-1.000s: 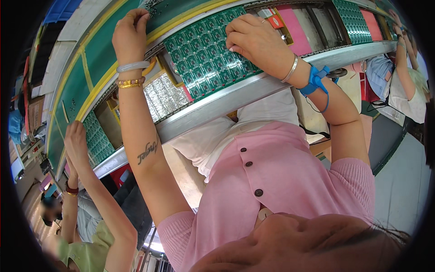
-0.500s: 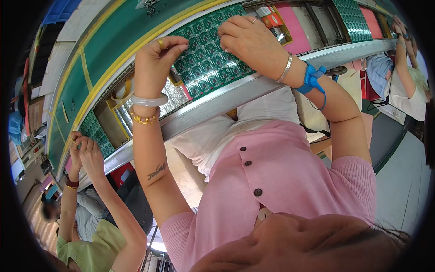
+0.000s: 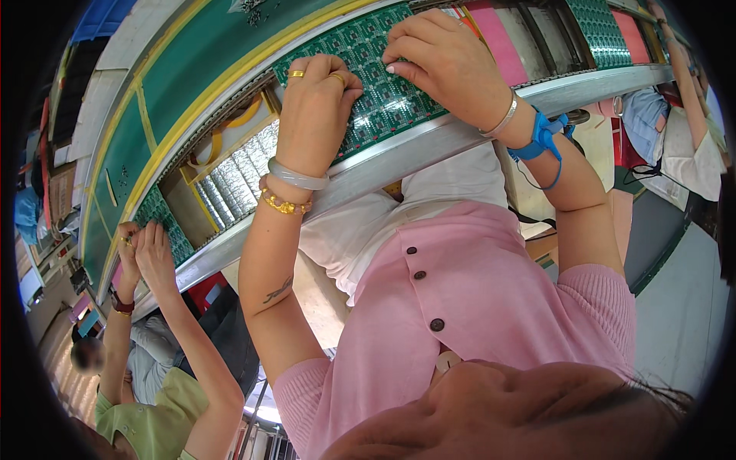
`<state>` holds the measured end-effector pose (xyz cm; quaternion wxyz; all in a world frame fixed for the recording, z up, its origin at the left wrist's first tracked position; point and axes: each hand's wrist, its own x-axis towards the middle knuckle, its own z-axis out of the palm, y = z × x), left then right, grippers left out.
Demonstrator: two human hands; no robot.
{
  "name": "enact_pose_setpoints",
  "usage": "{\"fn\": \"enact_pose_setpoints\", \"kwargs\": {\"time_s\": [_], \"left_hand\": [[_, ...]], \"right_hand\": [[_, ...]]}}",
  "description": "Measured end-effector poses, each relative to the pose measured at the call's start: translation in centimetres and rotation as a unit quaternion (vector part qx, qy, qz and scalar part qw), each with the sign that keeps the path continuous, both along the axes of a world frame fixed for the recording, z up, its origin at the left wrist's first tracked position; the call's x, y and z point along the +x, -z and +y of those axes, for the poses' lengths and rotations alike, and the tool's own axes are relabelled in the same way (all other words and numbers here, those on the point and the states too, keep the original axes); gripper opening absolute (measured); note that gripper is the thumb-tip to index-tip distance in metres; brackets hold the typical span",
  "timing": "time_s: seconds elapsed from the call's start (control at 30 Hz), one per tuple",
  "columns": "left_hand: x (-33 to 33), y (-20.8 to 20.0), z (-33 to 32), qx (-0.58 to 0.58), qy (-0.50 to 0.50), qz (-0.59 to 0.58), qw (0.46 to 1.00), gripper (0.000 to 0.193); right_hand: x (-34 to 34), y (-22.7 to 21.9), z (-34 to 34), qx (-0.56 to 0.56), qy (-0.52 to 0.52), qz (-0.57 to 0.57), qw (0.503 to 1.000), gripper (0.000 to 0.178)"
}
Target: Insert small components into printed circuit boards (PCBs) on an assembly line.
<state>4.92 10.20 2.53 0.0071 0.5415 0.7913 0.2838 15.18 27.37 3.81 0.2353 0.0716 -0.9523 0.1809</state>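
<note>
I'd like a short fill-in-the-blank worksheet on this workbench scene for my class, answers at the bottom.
1. The left hand wears ____ gold-coloured rings.
2. The circuit board between the person's hands is mainly ____ in colour.
3. The strap nearest the right hand is ____ in colour.
4. The person's top has dark buttons and ____ cloth.

Missing words: two; green; blue; pink.
</note>
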Motion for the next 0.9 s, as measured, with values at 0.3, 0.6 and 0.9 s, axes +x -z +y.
{"fn": "enact_pose_setpoints", "kwargs": {"time_s": [0.3,0.6,0.9], "left_hand": [[0.5,0.1,0.5,-0.023,-0.007,0.052,0.998,0.008],[-0.1,-0.4,0.3,-0.019,0.025,0.034,0.999,0.01],[-12.4,0.7,0.4,0.052,-0.18,-0.074,0.98,0.014]], "right_hand": [[0.9,1.5,0.8,-0.028,0.012,0.006,1.0,0.013],[-2.0,-0.3,1.1,-0.043,-0.017,-0.002,0.999,0.012],[-16.0,2.3,1.2,-0.085,-0.045,-0.019,0.995,0.009]]}}
